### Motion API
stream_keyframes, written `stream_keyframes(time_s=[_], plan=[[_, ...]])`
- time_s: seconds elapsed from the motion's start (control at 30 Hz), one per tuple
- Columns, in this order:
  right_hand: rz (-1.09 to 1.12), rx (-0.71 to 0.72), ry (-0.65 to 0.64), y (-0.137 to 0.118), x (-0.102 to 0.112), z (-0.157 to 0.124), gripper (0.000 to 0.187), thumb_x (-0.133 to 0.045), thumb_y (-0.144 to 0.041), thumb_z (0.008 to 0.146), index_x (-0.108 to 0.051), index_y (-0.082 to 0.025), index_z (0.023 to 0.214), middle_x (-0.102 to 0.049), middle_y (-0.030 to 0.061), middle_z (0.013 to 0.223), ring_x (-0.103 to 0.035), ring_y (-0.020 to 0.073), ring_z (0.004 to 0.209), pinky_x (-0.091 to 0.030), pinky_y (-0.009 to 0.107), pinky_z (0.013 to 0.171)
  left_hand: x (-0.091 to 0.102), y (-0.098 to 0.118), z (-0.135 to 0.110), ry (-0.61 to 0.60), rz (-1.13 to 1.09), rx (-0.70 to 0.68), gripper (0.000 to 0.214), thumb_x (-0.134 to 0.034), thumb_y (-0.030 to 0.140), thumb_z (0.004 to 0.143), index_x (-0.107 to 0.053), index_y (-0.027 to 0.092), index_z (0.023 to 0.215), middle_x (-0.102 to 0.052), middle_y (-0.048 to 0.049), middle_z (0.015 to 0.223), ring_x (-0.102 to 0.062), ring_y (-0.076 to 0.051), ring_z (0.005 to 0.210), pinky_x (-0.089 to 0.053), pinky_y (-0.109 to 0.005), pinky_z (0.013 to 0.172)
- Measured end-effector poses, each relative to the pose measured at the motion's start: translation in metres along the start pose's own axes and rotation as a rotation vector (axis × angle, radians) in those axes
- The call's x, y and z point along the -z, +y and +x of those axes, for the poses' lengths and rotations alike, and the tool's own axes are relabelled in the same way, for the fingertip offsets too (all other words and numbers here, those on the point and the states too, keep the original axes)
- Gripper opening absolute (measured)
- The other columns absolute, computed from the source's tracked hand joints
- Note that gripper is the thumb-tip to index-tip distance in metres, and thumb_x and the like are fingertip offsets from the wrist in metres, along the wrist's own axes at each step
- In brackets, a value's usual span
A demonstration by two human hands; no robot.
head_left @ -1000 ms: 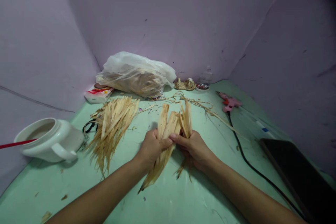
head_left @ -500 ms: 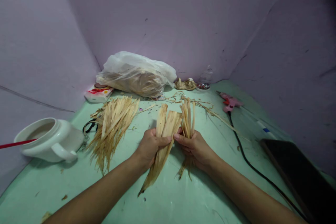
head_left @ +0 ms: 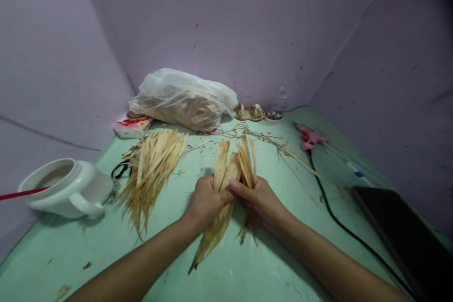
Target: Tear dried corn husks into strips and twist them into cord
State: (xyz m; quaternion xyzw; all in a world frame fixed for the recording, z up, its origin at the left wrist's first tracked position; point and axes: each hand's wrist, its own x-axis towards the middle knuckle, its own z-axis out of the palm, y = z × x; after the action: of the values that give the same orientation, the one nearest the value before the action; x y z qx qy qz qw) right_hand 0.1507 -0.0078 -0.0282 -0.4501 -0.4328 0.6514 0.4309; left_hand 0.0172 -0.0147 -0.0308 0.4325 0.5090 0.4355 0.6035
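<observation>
My left hand (head_left: 211, 198) is closed around broad, dry, straw-coloured leaf strips (head_left: 216, 231), whose tapered dark tip hangs down toward me. Beside it, my right hand (head_left: 255, 198) grips a bundle of narrower dry leaf strips (head_left: 247, 160), with ragged ends showing below the fingers. The two thumbs meet over the broad strips, and the hands nearly touch. Left of them, a pile of thin dry leaf strips (head_left: 155, 160) lies fanned out on the green tabletop (head_left: 170, 255).
A white jug (head_left: 88, 184) with a red stick lies at left. Behind are a plastic bag (head_left: 184, 99), a tissue pack (head_left: 132, 127) and a small woven piece (head_left: 249, 113). At right are a pink glue gun (head_left: 311, 137), its black cord, and a dark flat object (head_left: 396, 236).
My hands have come closer together, the right shifting slightly left. The narrow bundle now leans against the broad strips, and my right thumb has moved over them.
</observation>
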Motion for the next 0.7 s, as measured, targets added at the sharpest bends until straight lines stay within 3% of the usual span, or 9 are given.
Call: stream_keyframes(time_s=[0.1, 0.33, 0.53, 0.7], plan=[[0.045, -0.049, -0.002, -0.001, 0.001, 0.001, 0.041, -0.074, -0.044, 0.056, -0.045, -0.016, 0.06, -0.032, -0.009, 0.042, -0.021, 0.0026, 0.039, -0.014, 0.021, 0.038, -0.001, 0.002, -0.001, -0.032, -0.099, 0.058, 0.029, -0.074, 0.027, 0.05, -0.063, 0.01, 0.071, -0.061, -0.0023, 0.06, -0.054, -0.014, 0.055, -0.043, -0.025, 0.053], [0.083, -0.134, 0.068, -0.005, 0.004, 0.004, 0.034, -0.071, -0.035, 0.06, -0.042, -0.017, 0.061, -0.031, -0.0103, 0.038, -0.021, 0.0019, 0.035, -0.01, 0.019, 0.036, -0.003, 0.013, -0.001, 0.034, -0.401, 0.125, 0.039, -0.073, 0.019, 0.051, -0.061, 0.007, 0.086, -0.067, -0.0101, 0.069, -0.063, -0.024, 0.067, -0.048, -0.036, 0.068], [0.12, -0.18, 0.123, -0.008, 0.001, 0.003, 0.032, -0.073, -0.031, 0.056, -0.047, -0.017, 0.07, -0.033, -0.0111, 0.039, -0.02, 0.0013, 0.034, -0.008, 0.018, 0.035, -0.003, 0.008, 0.001, 0.068, -0.469, 0.076, 0.04, -0.07, 0.019, 0.057, -0.061, 0.006, 0.093, -0.068, -0.0136, 0.077, -0.064, -0.028, 0.08, -0.048, -0.039, 0.074], [0.11, -0.169, 0.084, -0.008, 0.002, 0.003, 0.034, -0.074, -0.029, 0.054, -0.048, -0.016, 0.071, -0.034, -0.0111, 0.04, -0.023, 0.0009, 0.035, -0.012, 0.017, 0.035, -0.002, 0.004, 0.0, 0.089, -0.407, 0.034, 0.038, -0.069, 0.02, 0.06, -0.06, 0.008, 0.095, -0.068, -0.0126, 0.082, -0.064, -0.025, 0.08, -0.047, -0.037, 0.077]])
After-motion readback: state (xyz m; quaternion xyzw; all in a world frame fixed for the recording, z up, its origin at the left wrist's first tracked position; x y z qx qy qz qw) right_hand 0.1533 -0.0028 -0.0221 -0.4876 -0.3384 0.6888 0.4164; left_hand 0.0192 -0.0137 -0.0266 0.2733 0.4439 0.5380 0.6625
